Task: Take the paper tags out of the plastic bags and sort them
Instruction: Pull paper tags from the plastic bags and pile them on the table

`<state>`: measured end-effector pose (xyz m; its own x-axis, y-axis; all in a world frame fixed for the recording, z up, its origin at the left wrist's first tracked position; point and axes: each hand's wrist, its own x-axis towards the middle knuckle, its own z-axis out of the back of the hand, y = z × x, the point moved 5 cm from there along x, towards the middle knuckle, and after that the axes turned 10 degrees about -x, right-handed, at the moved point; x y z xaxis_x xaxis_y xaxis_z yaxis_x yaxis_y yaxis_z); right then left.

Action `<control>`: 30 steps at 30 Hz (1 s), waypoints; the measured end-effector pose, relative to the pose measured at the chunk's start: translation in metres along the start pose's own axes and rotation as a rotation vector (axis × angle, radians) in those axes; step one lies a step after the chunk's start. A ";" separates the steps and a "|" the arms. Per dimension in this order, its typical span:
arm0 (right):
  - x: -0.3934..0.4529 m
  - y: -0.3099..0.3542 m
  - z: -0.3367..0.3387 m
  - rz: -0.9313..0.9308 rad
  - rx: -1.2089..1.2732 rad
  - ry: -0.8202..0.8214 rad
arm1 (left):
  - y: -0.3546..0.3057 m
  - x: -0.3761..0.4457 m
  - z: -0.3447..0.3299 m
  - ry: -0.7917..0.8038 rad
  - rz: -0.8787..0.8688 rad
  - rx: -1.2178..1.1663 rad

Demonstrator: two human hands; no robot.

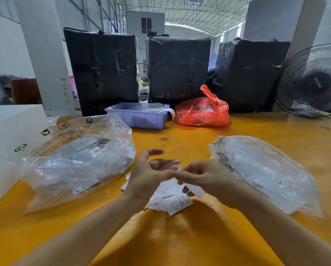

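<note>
My right hand (pixel 201 179) pinches a white paper tag (pixel 196 190); left hand (pixel 151 173) open, palm up. Risk — loose white printed paper tags (pixel 169 198) at lower centre scatter if I brush them, mixing the sort.

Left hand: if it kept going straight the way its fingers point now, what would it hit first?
The left hand points right, toward the right hand, whose fingertips sit almost against it. It would likely meet that hand first, and the clear bag only beyond it. Depth between the hands is hard to judge.
</note>
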<state>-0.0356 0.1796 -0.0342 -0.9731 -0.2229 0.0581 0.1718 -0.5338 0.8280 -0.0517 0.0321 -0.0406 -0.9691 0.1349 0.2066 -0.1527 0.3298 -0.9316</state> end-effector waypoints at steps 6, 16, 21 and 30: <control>0.000 0.006 0.005 0.059 0.314 -0.060 | 0.010 0.002 -0.001 -0.034 0.221 -0.286; -0.005 0.012 -0.006 0.079 0.236 -0.081 | 0.011 -0.001 -0.006 0.050 0.260 -0.121; -0.005 0.013 -0.003 0.098 0.019 -0.027 | 0.011 -0.001 0.000 -0.072 0.240 -0.087; 0.000 0.014 0.024 0.260 -0.043 -0.279 | 0.013 -0.003 0.003 -0.100 0.260 -0.010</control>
<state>-0.0367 0.1921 -0.0092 -0.8995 -0.1280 0.4177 0.4190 -0.5234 0.7420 -0.0517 0.0333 -0.0540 -0.9898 0.1235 -0.0705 0.1055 0.3049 -0.9465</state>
